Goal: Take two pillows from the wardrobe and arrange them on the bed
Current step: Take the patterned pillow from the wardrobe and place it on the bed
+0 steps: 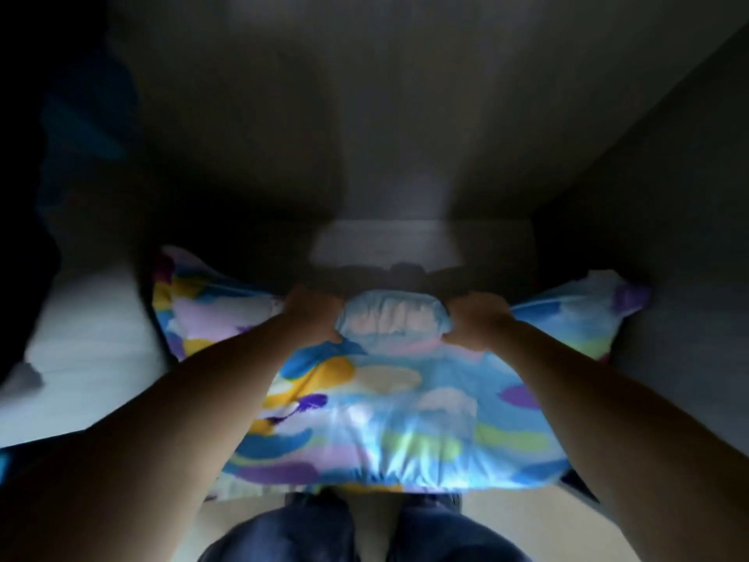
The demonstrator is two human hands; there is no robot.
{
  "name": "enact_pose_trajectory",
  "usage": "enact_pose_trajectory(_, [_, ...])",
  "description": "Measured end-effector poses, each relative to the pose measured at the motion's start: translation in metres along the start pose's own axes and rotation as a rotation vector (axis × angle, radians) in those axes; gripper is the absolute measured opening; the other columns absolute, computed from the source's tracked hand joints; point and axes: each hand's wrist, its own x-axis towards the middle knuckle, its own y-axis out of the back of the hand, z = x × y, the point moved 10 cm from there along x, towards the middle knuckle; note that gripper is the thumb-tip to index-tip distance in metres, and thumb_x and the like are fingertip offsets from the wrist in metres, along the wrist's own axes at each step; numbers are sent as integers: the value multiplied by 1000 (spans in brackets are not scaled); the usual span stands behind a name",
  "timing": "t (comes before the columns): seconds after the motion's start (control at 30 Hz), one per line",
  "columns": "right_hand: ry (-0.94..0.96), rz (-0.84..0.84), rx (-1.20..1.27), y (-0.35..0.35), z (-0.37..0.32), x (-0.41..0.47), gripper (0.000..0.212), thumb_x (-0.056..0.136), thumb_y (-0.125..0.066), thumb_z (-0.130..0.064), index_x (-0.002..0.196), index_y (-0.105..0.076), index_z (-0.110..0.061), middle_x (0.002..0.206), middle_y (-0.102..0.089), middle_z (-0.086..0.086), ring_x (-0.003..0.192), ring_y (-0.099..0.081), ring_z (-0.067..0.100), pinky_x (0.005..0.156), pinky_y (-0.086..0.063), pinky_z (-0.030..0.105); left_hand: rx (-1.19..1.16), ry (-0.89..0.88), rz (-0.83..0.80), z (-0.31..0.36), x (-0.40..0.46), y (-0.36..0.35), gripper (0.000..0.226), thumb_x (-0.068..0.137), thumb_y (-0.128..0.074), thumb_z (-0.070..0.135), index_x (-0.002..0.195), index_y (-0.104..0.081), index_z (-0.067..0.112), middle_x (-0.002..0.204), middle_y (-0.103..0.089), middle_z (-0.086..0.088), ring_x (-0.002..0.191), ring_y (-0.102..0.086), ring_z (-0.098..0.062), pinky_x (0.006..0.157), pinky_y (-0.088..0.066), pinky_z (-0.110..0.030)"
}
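Note:
A pillow (389, 415) in a bright case of blue, yellow, purple and white patches lies across the front of the dark wardrobe (405, 135) opening. My left hand (314, 312) and my right hand (476, 322) both grip its far edge, bunching the fabric between them. Part of what looks like a second pillow (202, 306) in the same print pokes out at the left behind my left arm; whether it is a separate pillow I cannot tell. The picture is blurred by motion.
The wardrobe's back wall is dim, with a pale shelf board (405, 245) behind the pillow. Its right side panel (689, 196) stands close. A white surface (81, 338) lies at left. My legs in dark trousers (324, 537) stand on a light floor below.

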Motion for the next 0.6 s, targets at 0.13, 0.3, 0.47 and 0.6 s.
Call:
enact_pose_trajectory(0.13, [-65, -3, 97, 8, 11, -82, 43, 84, -56, -44, 120, -62, -23, 124, -66, 5, 116, -62, 27, 93, -50, 36, 64, -57, 5, 33, -59, 43, 40, 84, -61, 42, 112, -64, 14, 117, -68, -9, 111, -62, -27, 93, -48, -35])
enact_pose_trajectory(0.3, [-232, -20, 236, 11, 27, -178, 40, 82, -60, -41, 114, -64, -17, 119, -67, 11, 112, -63, 30, 89, -52, 35, 171, -201, 119, 72, -118, 115, 27, 91, -47, 25, 112, -62, 16, 112, -69, -10, 108, -63, -28, 93, -45, -35])
enact_pose_trajectory(0.47, [-362, 58, 350, 33, 26, -276, 41, 82, -57, -43, 115, -63, -20, 116, -69, 9, 109, -64, 32, 85, -52, 34, 287, -410, 195, 109, -175, 191, 29, 89, -47, 27, 115, -56, 19, 107, -71, -11, 100, -67, -27, 88, -46, -34])
enact_pose_trajectory(0.6, [-407, 173, 420, 57, 17, -363, 45, 81, -57, -41, 126, -57, -32, 115, -69, 6, 105, -66, 32, 82, -53, 34, 349, -473, 226, 134, -236, 234, 32, 86, -52, 32, 117, -57, 25, 110, -70, -5, 101, -66, -26, 81, -47, -30])
